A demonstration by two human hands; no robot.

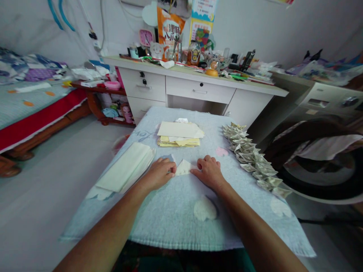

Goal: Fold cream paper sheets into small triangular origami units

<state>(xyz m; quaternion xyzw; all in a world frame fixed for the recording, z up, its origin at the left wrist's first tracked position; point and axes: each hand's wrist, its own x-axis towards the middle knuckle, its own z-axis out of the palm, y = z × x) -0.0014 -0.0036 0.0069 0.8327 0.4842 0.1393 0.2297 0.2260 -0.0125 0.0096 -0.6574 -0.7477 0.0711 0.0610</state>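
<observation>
A small piece of pale paper folded to a triangle (183, 167) lies on the cloth between my two hands. My left hand (161, 173) has its fingers curled, with thumb and forefinger pinching the paper's left corner. On the opposite corner, my right hand (209, 172) rests with thumb and bent fingers on the paper's edge. Left of my left hand is a stack of long whitish paper sheets (124, 168). Beyond the hands sits a pile of cream and yellow paper (180, 130). Along the right side runs a row of folded paper pieces (252, 156) with pointed tips.
The light blue cloth (170, 215) covers the table under my arms. Behind it stands a white desk (198, 90) crowded with jars and small items. A washing machine (320, 151) is at the right, a bed (36, 113) at the left.
</observation>
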